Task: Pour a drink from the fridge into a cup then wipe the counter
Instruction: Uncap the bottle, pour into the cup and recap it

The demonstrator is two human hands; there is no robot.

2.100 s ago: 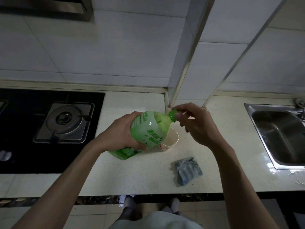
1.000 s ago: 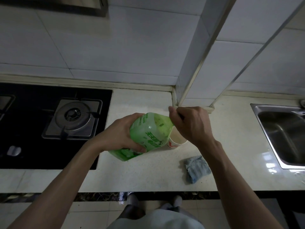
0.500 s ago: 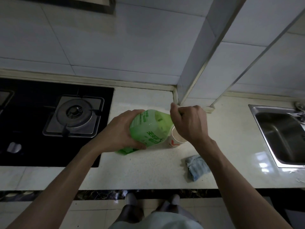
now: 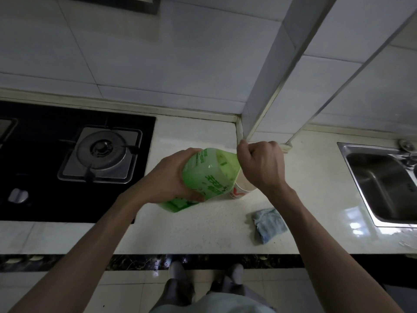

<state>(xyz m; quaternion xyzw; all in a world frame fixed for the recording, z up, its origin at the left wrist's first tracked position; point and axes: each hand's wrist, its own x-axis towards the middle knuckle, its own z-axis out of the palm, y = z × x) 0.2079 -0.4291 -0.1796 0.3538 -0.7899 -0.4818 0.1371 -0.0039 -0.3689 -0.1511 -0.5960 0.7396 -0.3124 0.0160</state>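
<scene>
A green plastic drink bottle [image 4: 208, 177] leans to the right on the pale counter [image 4: 203, 231], its base resting on the surface. My left hand [image 4: 171, 179] grips its body. My right hand [image 4: 261, 166] is closed around the bottle's neck, and the cap is hidden inside it. Behind the bottle and under my right wrist stands a white paper cup [image 4: 240, 192] with a red mark, mostly covered. A crumpled blue-grey cloth [image 4: 268, 224] lies on the counter to the right of the cup.
A black gas hob [image 4: 67, 163] with a burner fills the counter's left side. A steel sink [image 4: 383, 184] sits at the right. A tiled wall column [image 4: 270, 82] meets the counter just behind my right hand. The counter's front edge runs below my arms.
My right hand went from pinching the green cap with its fingertips to closing fully over the bottle's neck. The bottle stayed tilted in my left hand.
</scene>
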